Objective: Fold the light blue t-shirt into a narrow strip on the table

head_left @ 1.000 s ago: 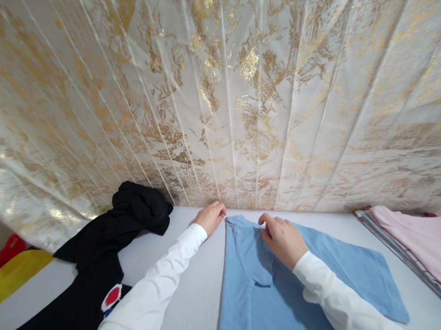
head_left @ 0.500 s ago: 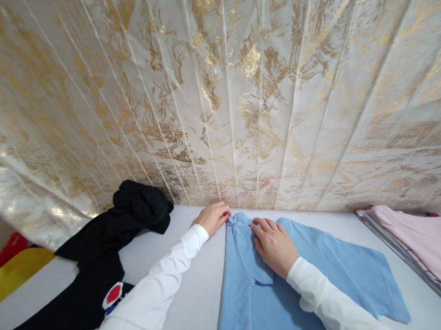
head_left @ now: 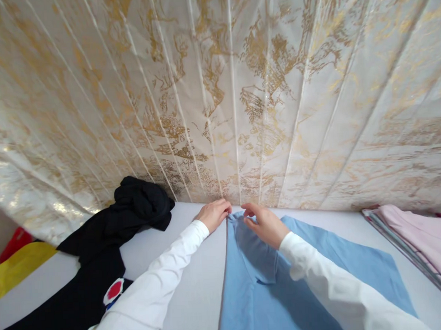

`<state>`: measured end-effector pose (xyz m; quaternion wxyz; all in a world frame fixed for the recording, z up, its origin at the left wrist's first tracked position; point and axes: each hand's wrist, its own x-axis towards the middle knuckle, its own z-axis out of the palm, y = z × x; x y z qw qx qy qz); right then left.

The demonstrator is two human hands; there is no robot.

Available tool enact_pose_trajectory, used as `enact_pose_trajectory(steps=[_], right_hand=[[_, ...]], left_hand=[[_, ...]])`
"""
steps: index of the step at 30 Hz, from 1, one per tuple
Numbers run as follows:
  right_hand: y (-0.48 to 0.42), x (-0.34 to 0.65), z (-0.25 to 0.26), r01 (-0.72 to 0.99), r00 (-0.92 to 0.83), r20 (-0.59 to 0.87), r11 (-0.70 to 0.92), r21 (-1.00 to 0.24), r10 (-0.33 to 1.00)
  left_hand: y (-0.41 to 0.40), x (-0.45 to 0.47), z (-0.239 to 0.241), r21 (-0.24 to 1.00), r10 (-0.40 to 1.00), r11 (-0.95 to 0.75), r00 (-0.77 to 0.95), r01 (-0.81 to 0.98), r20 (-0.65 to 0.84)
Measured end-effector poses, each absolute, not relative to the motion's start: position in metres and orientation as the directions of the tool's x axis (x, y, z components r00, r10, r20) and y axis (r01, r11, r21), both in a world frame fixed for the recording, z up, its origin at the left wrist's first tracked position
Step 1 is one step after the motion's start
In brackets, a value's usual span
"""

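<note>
A light blue shirt [head_left: 256, 286] lies flat on the grey table [head_left: 190, 294], partly folded, its far corner near the wall. My left hand [head_left: 214, 214] pinches that far corner, fingers closed on the cloth. My right hand [head_left: 265, 223] sits just beside it on the shirt's top edge, fingers curled and pinching the blue fabric. Both arms wear white sleeves.
A black garment [head_left: 109, 239] with red and white dots lies heaped at the left. Yellow and red cloth [head_left: 15, 264] shows at the far left. A stack of folded clothes topped by a pink piece [head_left: 424, 243] sits at the right. A gold-patterned wall [head_left: 224, 96] rises directly behind the table.
My right hand has slid from the middle of the shirt up to its far edge, close beside my left hand, and now pinches the cloth. The left hand has hardly moved.
</note>
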<state>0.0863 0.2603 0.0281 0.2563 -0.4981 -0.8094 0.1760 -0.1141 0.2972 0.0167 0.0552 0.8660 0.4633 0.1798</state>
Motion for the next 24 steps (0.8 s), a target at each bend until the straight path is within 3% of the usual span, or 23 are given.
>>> enact_pose_trajectory(steps=[8, 16, 24], right_hand=[[0.288, 0.042, 0.004, 0.678, -0.215, 0.203, 0.296, -0.673, 0.955], [0.296, 0.048, -0.013, 0.519, -0.203, 0.193, 0.273, -0.81, 0.96], [0.296, 0.049, -0.014, 0.45, -0.167, 0.198, 0.254, -0.856, 0.966]], left_hand=[[0.299, -0.117, 0.016, 0.331, 0.85, -0.524, 0.454, 0.785, 0.268], [0.301, -0.117, 0.013, 0.371, 0.878, -0.477, 0.413, 0.797, 0.242], [0.299, -0.118, 0.016, 0.345, 0.877, -0.474, 0.4, 0.81, 0.266]])
